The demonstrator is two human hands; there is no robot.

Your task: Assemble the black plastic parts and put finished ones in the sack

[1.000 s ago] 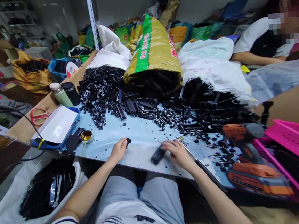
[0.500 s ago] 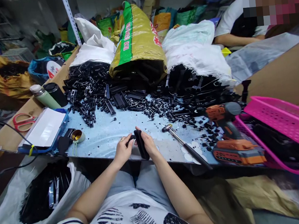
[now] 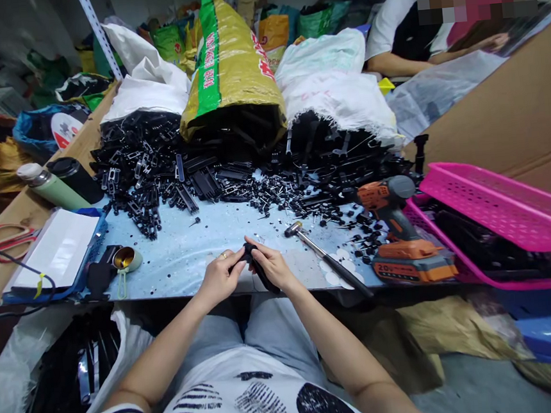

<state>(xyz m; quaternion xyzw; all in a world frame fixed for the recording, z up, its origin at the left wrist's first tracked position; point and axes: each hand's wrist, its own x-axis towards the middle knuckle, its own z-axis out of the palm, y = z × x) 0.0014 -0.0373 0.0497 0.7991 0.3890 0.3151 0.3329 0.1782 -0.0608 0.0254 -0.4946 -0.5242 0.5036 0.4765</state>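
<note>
My right hand (image 3: 272, 266) is wrapped around a long black plastic part (image 3: 263, 277), held at the table's front edge. At the upper end of that part, the fingers of my left hand (image 3: 222, 274) are pinched on a small black piece (image 3: 248, 250). The two pieces meet there, but my fingers hide how they fit together. To the right of my hands lies a hammer (image 3: 319, 251) with a metal head and black grip. Loose black parts (image 3: 191, 188) are heaped behind my hands.
An orange cordless drill (image 3: 406, 240) and a pink basket (image 3: 431, 218) stand at the right. At the left are a metal cup (image 3: 128, 259), a clipboard (image 3: 57, 251), scissors (image 3: 11, 242) and a green bottle (image 3: 56, 187). Sacks (image 3: 238, 55) spill parts behind. A person (image 3: 400, 35) sits at back right.
My left fingers have brought the small black piece onto the upper end of the long part, which is now tilted more. The head view has shifted to the right.
</note>
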